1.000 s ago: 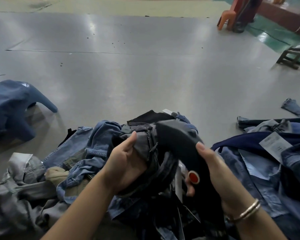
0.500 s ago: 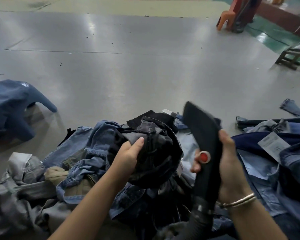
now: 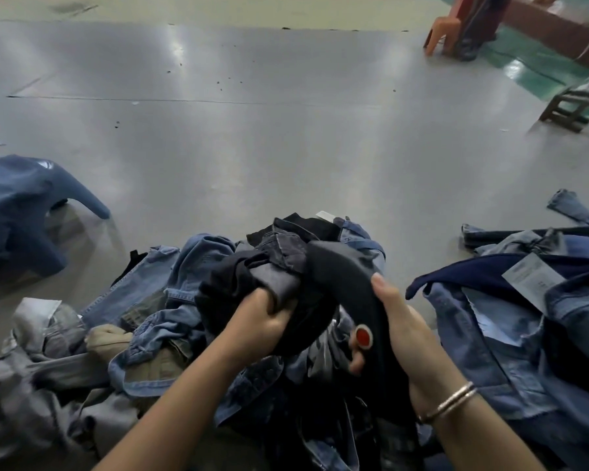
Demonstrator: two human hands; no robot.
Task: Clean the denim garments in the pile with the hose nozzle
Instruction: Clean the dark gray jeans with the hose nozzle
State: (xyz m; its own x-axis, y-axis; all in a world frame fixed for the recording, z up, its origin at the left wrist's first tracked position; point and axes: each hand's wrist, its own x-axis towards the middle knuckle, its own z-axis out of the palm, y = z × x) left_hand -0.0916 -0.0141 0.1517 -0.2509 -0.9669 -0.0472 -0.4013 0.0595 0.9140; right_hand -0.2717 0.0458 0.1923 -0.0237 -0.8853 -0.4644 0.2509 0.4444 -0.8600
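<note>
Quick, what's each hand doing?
Left hand: closed, gripping the dark garment.
Right hand: closed around the black hose nozzle.

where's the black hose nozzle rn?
Head view, lower centre-right: black hose nozzle gripped in the right hand, tip against the dark denim garment the left hand holds.

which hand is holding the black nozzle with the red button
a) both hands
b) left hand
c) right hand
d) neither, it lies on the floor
c: the right hand, with the bracelets at its wrist, grips the nozzle with the thumb beside the red button, while the left hand clutches a dark garment.
</note>
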